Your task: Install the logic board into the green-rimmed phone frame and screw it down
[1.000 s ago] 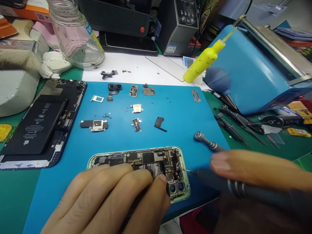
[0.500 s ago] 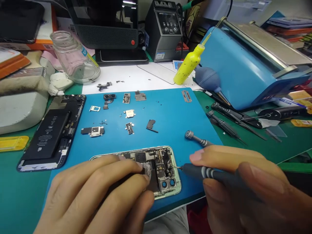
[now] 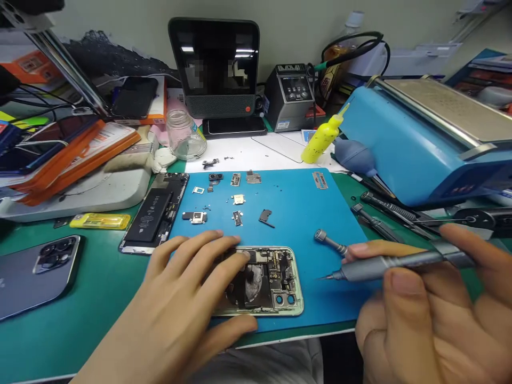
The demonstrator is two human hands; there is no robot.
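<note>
An opened phone body (image 3: pixel 276 280) with a pale green frame lies on the blue mat (image 3: pixel 304 213), its circuit board showing. My left hand (image 3: pixel 184 298) rests flat over its left part, fingers spread, thumb at the near edge. My right hand (image 3: pixel 436 314) grips a grey precision screwdriver (image 3: pixel 384 264) held level, its tip pointing left and hanging a little to the right of the phone, clear of it. Several small removed parts (image 3: pixel 236 200) lie in rows on the far half of the mat.
A second screwdriver (image 3: pixel 330 241) lies on the mat near my right hand. A phone screen with battery (image 3: pixel 154 213) sits at the mat's left edge, another phone (image 3: pixel 36 272) at far left. A yellow bottle (image 3: pixel 322 138), blue machine (image 3: pixel 420 138), glass jar (image 3: pixel 184 136) and tools (image 3: pixel 384 210) stand behind.
The view has pulled back and up, showing more of the bench. My right hand drew the screwdriver tip away from the phone's right edge to the right. My left hand stays on the phone.
</note>
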